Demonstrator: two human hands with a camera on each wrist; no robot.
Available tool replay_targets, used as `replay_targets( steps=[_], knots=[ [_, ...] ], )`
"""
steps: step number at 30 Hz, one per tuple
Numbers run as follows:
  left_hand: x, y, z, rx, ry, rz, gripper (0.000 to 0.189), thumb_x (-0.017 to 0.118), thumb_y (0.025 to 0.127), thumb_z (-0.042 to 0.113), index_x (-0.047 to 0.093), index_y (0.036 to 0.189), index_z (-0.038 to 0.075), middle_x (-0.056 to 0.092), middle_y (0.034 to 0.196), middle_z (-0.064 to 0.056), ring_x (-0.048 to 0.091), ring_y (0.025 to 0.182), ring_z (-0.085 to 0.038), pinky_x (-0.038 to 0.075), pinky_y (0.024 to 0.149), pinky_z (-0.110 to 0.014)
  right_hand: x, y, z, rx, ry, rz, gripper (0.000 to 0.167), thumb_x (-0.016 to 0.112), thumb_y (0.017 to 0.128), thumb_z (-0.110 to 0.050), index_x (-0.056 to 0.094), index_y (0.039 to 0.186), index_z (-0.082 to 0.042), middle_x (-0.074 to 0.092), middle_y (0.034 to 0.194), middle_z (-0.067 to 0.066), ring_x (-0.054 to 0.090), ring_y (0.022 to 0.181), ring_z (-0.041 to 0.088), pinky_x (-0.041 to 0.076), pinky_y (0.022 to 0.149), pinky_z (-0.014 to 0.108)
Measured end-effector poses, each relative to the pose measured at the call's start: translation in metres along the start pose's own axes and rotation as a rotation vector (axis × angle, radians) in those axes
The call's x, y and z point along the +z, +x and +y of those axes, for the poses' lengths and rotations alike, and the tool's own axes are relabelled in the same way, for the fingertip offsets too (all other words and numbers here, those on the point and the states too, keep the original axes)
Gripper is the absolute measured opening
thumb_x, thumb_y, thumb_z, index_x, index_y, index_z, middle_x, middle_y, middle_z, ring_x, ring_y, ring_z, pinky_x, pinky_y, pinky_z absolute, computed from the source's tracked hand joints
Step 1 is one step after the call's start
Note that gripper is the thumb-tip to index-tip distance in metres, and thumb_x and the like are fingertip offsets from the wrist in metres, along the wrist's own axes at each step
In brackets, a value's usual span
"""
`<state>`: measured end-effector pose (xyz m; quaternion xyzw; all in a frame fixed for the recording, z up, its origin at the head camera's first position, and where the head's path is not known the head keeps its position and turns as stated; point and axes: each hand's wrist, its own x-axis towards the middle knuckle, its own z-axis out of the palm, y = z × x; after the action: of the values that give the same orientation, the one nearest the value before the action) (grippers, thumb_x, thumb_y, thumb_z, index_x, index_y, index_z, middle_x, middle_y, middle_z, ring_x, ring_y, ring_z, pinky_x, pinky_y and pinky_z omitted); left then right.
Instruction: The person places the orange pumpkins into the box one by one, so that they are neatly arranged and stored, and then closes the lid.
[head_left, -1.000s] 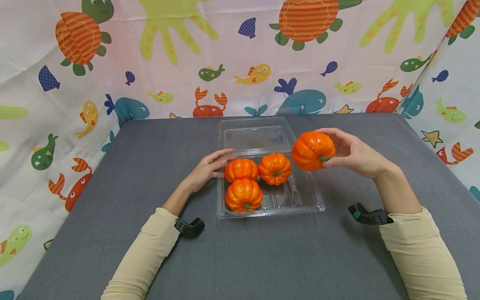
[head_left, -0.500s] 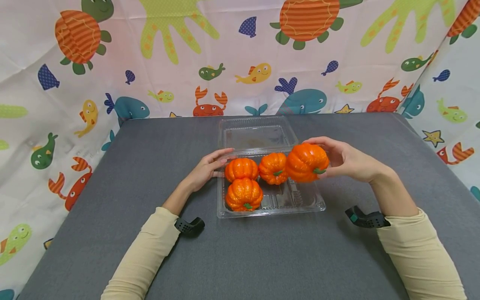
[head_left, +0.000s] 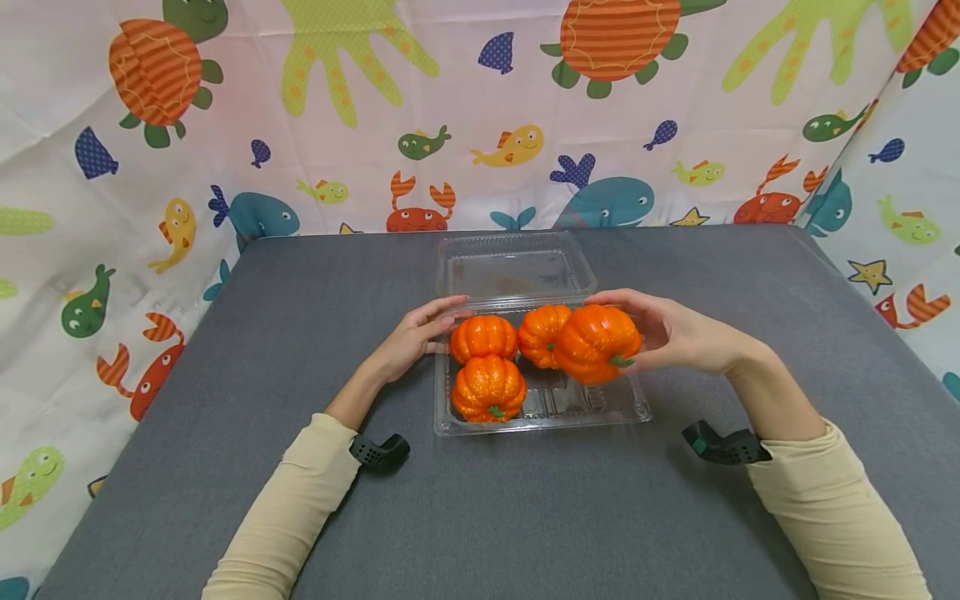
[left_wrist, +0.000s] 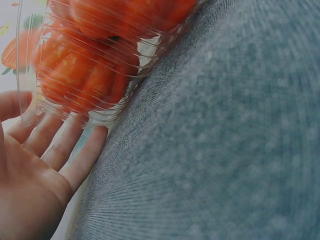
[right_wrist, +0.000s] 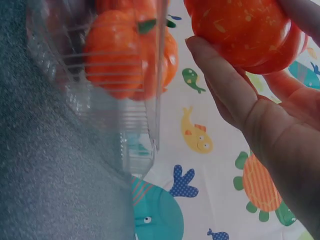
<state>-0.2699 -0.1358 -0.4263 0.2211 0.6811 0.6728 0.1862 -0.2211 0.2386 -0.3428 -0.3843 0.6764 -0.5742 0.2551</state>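
In the head view, my right hand (head_left: 686,336) grips an orange toy pumpkin (head_left: 597,344) with a green stem, above the right part of a clear plastic clamshell box (head_left: 626,408). The right wrist view has this pumpkin (right_wrist: 245,32) between thumb and fingers, higher than the box rim. My left hand (head_left: 411,340) touches the box's left side with its fingers extended; in the left wrist view the fingertips (left_wrist: 95,135) lie against the ribbed wall. Inside the box sit three more pumpkins: front left (head_left: 489,389), back left (head_left: 483,338) and back middle (head_left: 542,335), the last partly hidden by the held one.
The box's lid (head_left: 517,265) lies folded back behind it, toward the far table edge. A grey cloth (head_left: 525,517) covers the table. A printed curtain (head_left: 465,108) with sea animals hangs behind and at both sides. Each wrist wears a black band (head_left: 726,444).
My right hand has carried its pumpkin left, toward me and lower, from the box's right edge to over its right part. My left hand stays at the box's side.
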Motion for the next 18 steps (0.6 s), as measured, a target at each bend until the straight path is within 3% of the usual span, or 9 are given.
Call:
replay_targets(
  steps=[8,18],
  knots=[
    [0.0,0.0,0.0,0.002,0.003,-0.005,0.047,0.041,0.103,0.015,0.033,0.146,0.0,0.042,0.143,-0.018,0.046,0.124,-0.029,0.05,0.082,-0.032,0.01,0.007,0.0,0.025,-0.058,0.004,0.066,0.064,0.083,0.011,0.034,0.141,-0.003,0.042,0.135,0.015,0.047,0.118,0.027,0.047,0.091,0.041],
    [0.0,0.0,0.001,0.01,0.002,-0.004,0.046,0.042,0.102,0.016,0.035,0.146,0.001,0.044,0.142,-0.018,0.048,0.123,-0.028,0.051,0.082,-0.034,0.021,0.013,0.003,0.058,-0.057,-0.009,0.064,0.066,0.083,0.009,0.036,0.139,-0.002,0.041,0.134,0.019,0.048,0.115,0.03,0.049,0.088,0.043]
  ],
)
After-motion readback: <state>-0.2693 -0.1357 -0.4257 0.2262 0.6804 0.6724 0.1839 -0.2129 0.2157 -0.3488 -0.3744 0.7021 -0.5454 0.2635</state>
